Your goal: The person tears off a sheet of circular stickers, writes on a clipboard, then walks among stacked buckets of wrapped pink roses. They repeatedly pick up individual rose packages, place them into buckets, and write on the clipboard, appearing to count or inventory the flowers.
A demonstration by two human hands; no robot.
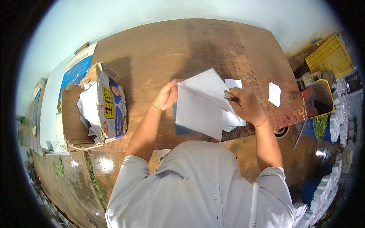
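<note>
A large sheet of white paper, creased across and lifted along its fold, is over the middle of the table. My left hand pinches its upper left edge, the fingertips partly hidden behind it. At the sheet's right side my right hand is closed around a slim dark tool; most of it is hidden, so I cannot tell whether it is a knife or a pen. Smaller white paper pieces lie beneath that hand, and another white piece sits just beyond it. Under the sheet a flat blue thing shows.
On the left of the brown wooden table stands an open cardboard box with papers inside. A small white paper stack lies at the right. Past the right edge are a yellow-rimmed bin and a yellow crate.
</note>
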